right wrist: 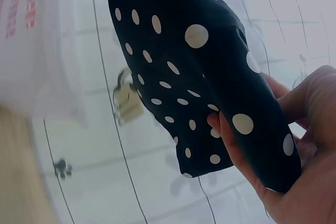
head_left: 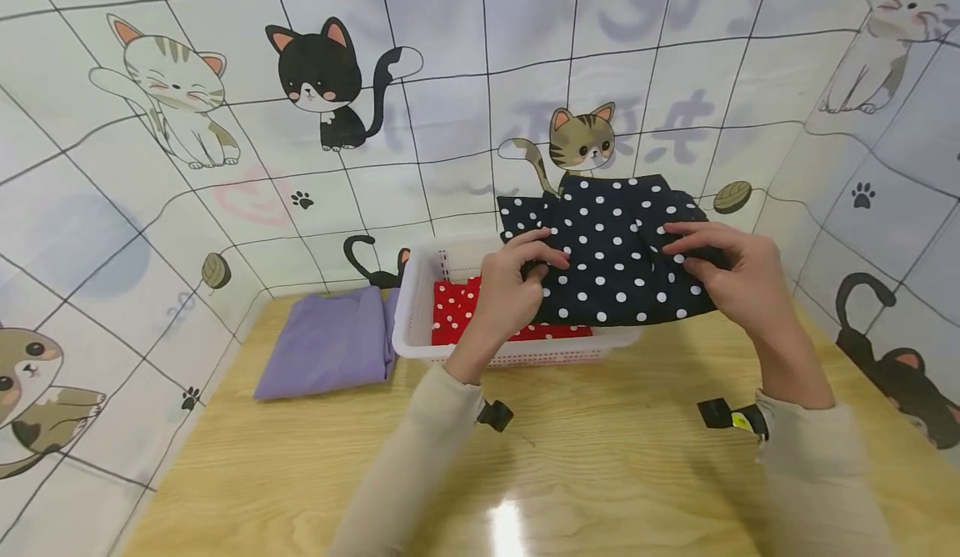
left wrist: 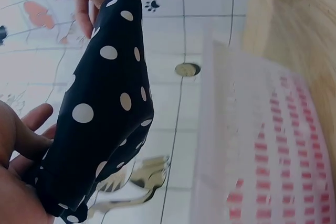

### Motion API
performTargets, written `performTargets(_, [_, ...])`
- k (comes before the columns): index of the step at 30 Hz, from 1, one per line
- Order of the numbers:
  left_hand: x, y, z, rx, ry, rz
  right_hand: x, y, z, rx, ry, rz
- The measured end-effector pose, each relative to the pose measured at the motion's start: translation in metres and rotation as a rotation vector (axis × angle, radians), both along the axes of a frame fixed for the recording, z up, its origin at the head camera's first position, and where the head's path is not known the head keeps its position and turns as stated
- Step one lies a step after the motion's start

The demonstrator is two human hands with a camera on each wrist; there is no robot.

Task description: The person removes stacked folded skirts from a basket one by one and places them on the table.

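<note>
A black cloth with white polka dots [head_left: 607,257] hangs between my two hands, raised above the right part of the basket. My left hand [head_left: 517,278] pinches its left side between thumb and fingers. On the opposite side my right hand [head_left: 738,269] grips the cloth, with the thumb in front and fingers around the fold in the right wrist view. The white plastic basket [head_left: 417,315] stands below and behind, holding a red polka-dot cloth [head_left: 453,311]. Part of that red cloth is hidden by my left hand and the black cloth.
A folded purple cloth [head_left: 330,344] lies on the wooden table [head_left: 585,449], left of the basket. Behind and at both sides rise walls [head_left: 450,82] covered in a grid and cartoon cats. A black strap [head_left: 495,415] sits at my left wrist.
</note>
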State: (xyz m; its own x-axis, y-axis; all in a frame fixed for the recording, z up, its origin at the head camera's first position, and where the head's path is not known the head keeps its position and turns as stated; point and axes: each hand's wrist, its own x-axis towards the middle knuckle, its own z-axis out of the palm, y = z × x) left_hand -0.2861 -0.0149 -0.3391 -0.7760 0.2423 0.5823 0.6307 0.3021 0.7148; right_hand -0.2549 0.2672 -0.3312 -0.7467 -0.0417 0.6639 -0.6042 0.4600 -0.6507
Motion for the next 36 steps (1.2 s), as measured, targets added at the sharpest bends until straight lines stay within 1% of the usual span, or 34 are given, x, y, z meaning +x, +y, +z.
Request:
performTargets(4, [-0.004, 0.022, -0.002, -0.044, -0.03, -0.02, 0.002, 0.02, -0.006, 0.036, -0.024, -0.06])
performTargets(8, [-0.01, 0.048, -0.006, -0.099, -0.039, -0.031, 0.003, 0.043, -0.012, 0.075, -0.092, -0.119])
performTargets(12, [-0.016, 0.072, -0.011, -0.15, -0.035, -0.033, -0.001, 0.067, -0.014, 0.115, -0.165, -0.143])
performTargets(15, [-0.02, 0.088, -0.016, -0.209, -0.037, -0.034, -0.007, 0.085, -0.013, 0.179, -0.223, -0.169])
performTargets(18, [-0.025, 0.104, -0.02, -0.303, -0.019, -0.036, -0.013, 0.1, -0.008, 0.252, -0.279, -0.2])
performTargets(21, [-0.03, 0.12, -0.021, -0.418, 0.009, -0.05, -0.019, 0.113, -0.005, 0.323, -0.335, -0.236])
performTargets(22, [-0.031, 0.126, -0.021, -0.459, 0.019, -0.054, -0.021, 0.117, -0.003, 0.337, -0.356, -0.241])
performTargets(26, [-0.032, 0.15, -0.017, -0.604, 0.011, -0.076, -0.029, 0.134, -0.002, 0.407, -0.433, -0.269])
performTargets(28, [-0.032, 0.161, -0.016, -0.653, 0.002, -0.083, -0.033, 0.141, -0.003, 0.431, -0.448, -0.281])
performTargets(31, [-0.034, 0.173, -0.016, -0.701, -0.013, -0.089, -0.039, 0.149, -0.005, 0.462, -0.462, -0.301])
performTargets(34, [-0.037, 0.179, -0.019, -0.761, -0.024, -0.082, -0.045, 0.153, -0.011, 0.493, -0.498, -0.299])
performTargets(35, [-0.038, 0.18, -0.02, -0.782, -0.021, -0.089, -0.048, 0.155, -0.014, 0.503, -0.51, -0.301])
performTargets(36, [-0.039, 0.181, -0.022, -0.821, -0.015, -0.093, -0.05, 0.157, -0.016, 0.501, -0.534, -0.296])
